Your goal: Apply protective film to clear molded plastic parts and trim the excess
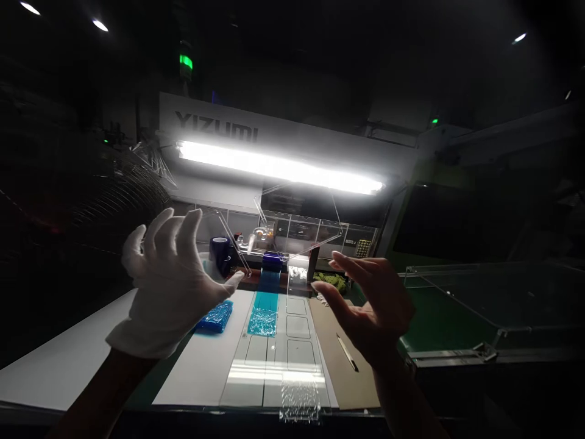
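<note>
My left hand, in a white glove, is raised at the left with its fingers curved and spread. Its index fingertip and thumb meet the edges of a thin clear panel, whose far edge slants down to the right. My bare right hand is lifted on the other side, thumb and fingers apart with nothing between them. Nearest to it is the lower right corner of another clear sheet; I cannot tell what supports that sheet. Below lies a clear plate with outlined rectangles, crossed by a strip of blue film.
A stack of blue film pieces sits on white paper. Blue tape rolls stand behind. On the brown board lies a pen-like tool. A bright tube lamp hangs above; a fan is at left.
</note>
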`<act>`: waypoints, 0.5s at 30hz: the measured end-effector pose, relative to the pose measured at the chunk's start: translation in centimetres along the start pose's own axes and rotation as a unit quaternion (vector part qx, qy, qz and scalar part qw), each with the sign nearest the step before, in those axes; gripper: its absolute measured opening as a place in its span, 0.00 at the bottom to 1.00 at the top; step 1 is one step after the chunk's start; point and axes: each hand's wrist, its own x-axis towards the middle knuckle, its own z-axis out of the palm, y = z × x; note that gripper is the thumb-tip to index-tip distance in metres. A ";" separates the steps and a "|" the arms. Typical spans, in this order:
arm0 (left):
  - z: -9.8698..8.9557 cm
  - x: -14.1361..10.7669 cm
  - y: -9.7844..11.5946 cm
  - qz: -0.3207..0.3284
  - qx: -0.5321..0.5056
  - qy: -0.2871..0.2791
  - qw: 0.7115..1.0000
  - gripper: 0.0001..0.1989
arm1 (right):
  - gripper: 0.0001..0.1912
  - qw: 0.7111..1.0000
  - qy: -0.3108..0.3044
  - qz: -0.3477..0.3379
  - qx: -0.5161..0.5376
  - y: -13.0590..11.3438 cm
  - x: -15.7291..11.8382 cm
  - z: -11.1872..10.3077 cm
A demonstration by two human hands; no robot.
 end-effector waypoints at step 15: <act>-1.3 -2.1 -2.3 0.028 0.026 0.041 0.998 0.65 | 0.31 0.999 -0.019 0.019 -0.046 0.7 -1.2 -2.0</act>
